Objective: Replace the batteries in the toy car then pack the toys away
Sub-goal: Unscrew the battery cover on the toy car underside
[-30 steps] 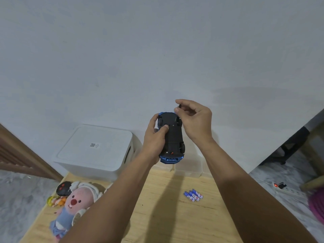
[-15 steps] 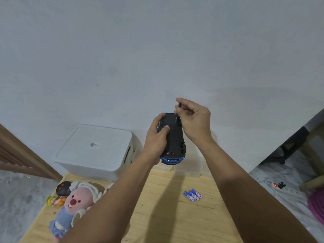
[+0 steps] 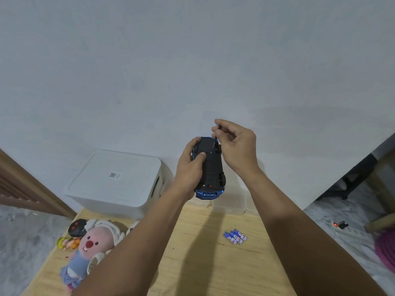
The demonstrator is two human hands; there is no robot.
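Note:
A blue toy car [image 3: 211, 169] is held upside down in the air, its black underside facing me. My left hand [image 3: 190, 167] grips it along its left side, thumb pressed on the underside. My right hand [image 3: 237, 146] pinches a thin small screwdriver [image 3: 215, 137] whose tip meets the underside near the car's far end. Several blue and white batteries [image 3: 235, 236] lie together on the wooden table [image 3: 192, 263] below.
A white lidded storage box [image 3: 119, 180] stands at the table's back left, and a clear plastic bin [image 3: 230, 206] at the back behind the car. A pink plush toy [image 3: 89, 251], a black controller [image 3: 77, 228] and a small yellow toy [image 3: 67, 242] lie at the table's left. A power strip [image 3: 344, 228] lies on the floor at right.
My right hand has lifted slightly and drawn a little to the right with the screwdriver. The car has tilted a bit in my left hand.

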